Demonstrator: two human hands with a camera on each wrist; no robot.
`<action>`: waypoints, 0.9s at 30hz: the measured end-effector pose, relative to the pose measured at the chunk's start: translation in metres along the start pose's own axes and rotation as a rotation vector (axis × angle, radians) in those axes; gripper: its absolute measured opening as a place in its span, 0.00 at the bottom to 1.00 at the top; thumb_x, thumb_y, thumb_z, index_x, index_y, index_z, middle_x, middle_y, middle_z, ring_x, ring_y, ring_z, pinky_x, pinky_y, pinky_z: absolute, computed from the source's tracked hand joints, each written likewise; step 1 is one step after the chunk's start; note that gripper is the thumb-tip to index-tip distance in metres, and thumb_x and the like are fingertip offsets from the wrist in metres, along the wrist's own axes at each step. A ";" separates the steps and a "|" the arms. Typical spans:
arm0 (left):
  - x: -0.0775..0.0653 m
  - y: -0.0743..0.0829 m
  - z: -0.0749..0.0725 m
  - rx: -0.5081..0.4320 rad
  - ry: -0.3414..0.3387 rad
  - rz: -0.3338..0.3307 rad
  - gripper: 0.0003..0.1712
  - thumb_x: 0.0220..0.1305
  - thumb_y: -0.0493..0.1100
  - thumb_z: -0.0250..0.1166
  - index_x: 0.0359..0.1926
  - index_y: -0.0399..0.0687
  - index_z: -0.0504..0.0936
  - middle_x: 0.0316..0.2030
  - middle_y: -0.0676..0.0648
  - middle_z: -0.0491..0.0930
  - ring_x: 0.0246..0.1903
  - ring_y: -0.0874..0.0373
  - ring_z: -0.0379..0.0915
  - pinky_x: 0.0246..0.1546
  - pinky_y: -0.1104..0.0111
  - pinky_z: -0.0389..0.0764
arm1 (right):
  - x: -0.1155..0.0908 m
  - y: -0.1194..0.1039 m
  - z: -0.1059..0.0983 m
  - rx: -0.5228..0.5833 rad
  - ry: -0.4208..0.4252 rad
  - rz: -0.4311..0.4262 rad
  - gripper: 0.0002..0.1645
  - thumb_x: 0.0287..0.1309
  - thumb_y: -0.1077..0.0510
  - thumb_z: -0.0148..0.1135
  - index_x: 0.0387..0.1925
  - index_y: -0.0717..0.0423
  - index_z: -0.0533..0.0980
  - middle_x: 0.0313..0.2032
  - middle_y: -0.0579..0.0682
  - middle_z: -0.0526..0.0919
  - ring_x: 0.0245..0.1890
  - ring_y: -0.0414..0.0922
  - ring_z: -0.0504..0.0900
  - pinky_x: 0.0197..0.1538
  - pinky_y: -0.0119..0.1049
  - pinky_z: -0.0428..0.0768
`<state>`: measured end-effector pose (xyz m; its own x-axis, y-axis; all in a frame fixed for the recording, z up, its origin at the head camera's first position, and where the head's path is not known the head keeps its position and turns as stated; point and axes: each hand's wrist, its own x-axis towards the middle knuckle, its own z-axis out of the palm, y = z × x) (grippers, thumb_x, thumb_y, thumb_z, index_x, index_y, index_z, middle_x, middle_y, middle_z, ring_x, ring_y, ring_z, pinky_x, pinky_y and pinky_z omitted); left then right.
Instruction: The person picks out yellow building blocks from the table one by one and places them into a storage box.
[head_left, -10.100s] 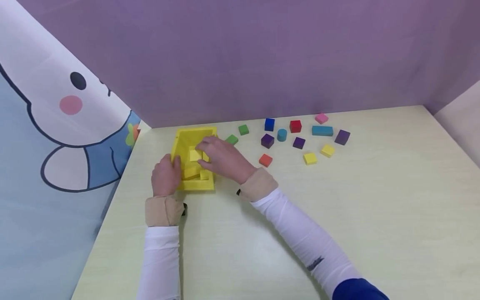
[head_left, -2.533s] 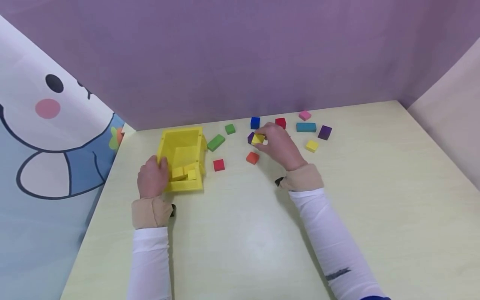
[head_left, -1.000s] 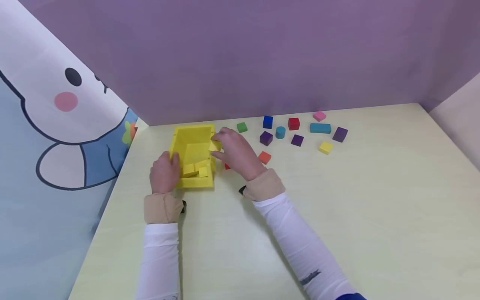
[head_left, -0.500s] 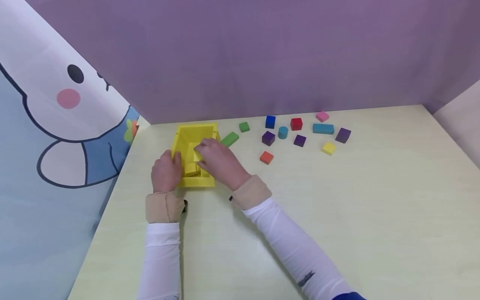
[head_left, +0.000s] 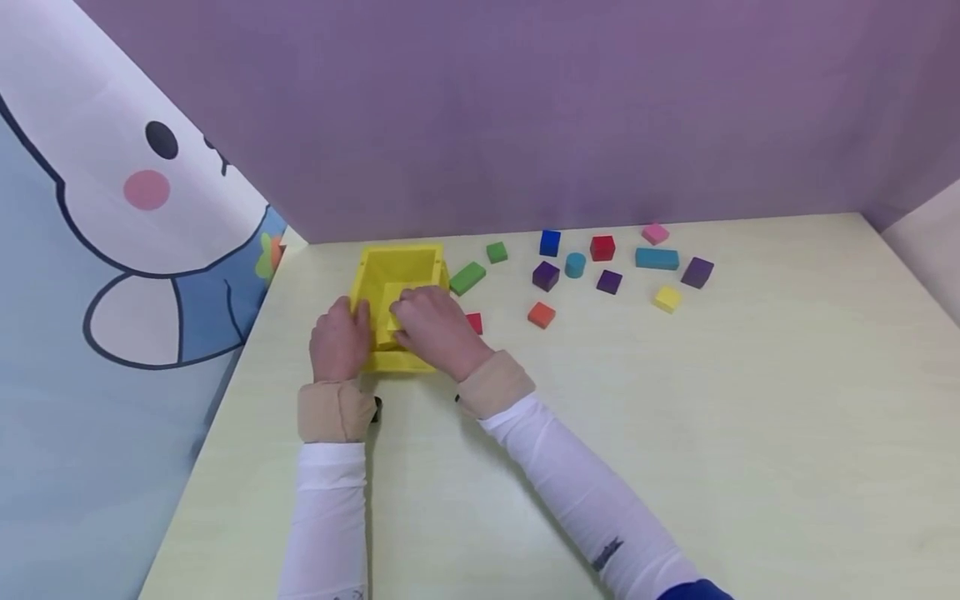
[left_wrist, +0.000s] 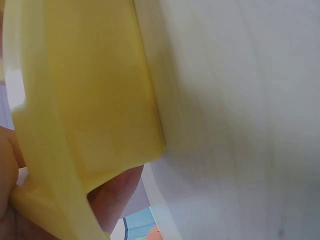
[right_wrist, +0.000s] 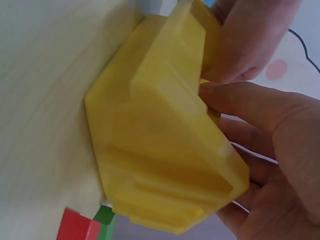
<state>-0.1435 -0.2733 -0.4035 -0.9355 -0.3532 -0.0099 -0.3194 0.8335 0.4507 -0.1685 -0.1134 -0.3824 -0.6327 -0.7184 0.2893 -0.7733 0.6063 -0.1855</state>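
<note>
My left hand (head_left: pixel 341 340) grips the left rim of a yellow plastic bin (head_left: pixel 401 362), which stands on the table. In the left wrist view, a thumb and fingers (left_wrist: pixel 117 195) hold the bin's rim from both sides. My right hand (head_left: pixel 438 329) reaches over the bin's right wall and pinches a yellow block (head_left: pixel 394 320) inside it. From the right wrist, the right thumb (right_wrist: pixel 245 102) lies against a sliver of that block, and the bin wall (right_wrist: pixel 155 135) hides the rest. Other yellow blocks in the bin are mostly hidden by the right hand.
Right of the bin lie a red block (head_left: pixel 475 323), a long green block (head_left: pixel 468 277) and a small green block (head_left: pixel 497 252). Further right are an orange block (head_left: pixel 542 314), a yellow block (head_left: pixel 667 299), a blue cylinder (head_left: pixel 575 265) and several others. A purple backdrop (head_left: pixel 570 117) rises behind the table.
My right hand took a yellow block from among the scattered blocks, carried it left and lowered it into the bin. One yellow block fewer lies on the table. My left hand keeps its grip.
</note>
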 end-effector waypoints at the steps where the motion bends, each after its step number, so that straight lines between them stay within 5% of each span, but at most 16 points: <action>1: 0.000 0.000 0.000 0.001 0.002 0.001 0.24 0.70 0.55 0.37 0.42 0.39 0.68 0.28 0.41 0.71 0.25 0.48 0.67 0.26 0.60 0.68 | 0.000 0.000 0.001 -0.005 0.001 -0.001 0.11 0.54 0.51 0.60 0.34 0.54 0.79 0.27 0.44 0.74 0.30 0.40 0.70 0.44 0.32 0.68; 17: 0.001 0.004 0.000 -0.005 0.000 -0.006 0.24 0.70 0.55 0.38 0.43 0.40 0.68 0.27 0.42 0.71 0.24 0.49 0.67 0.25 0.61 0.68 | 0.003 -0.001 0.009 -0.108 -0.014 0.043 0.12 0.55 0.53 0.58 0.37 0.54 0.80 0.30 0.46 0.80 0.30 0.41 0.71 0.48 0.32 0.64; 27: -0.001 0.004 0.000 -0.002 -0.010 -0.012 0.24 0.70 0.55 0.37 0.43 0.39 0.68 0.29 0.41 0.71 0.26 0.48 0.68 0.27 0.60 0.68 | 0.001 -0.004 0.011 -0.231 -0.101 0.048 0.11 0.57 0.50 0.57 0.34 0.49 0.81 0.31 0.44 0.80 0.35 0.43 0.70 0.51 0.34 0.59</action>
<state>-0.1442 -0.2694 -0.4017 -0.9329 -0.3592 -0.0245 -0.3309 0.8284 0.4519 -0.1660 -0.1202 -0.3914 -0.6783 -0.7103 0.1882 -0.7195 0.6940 0.0259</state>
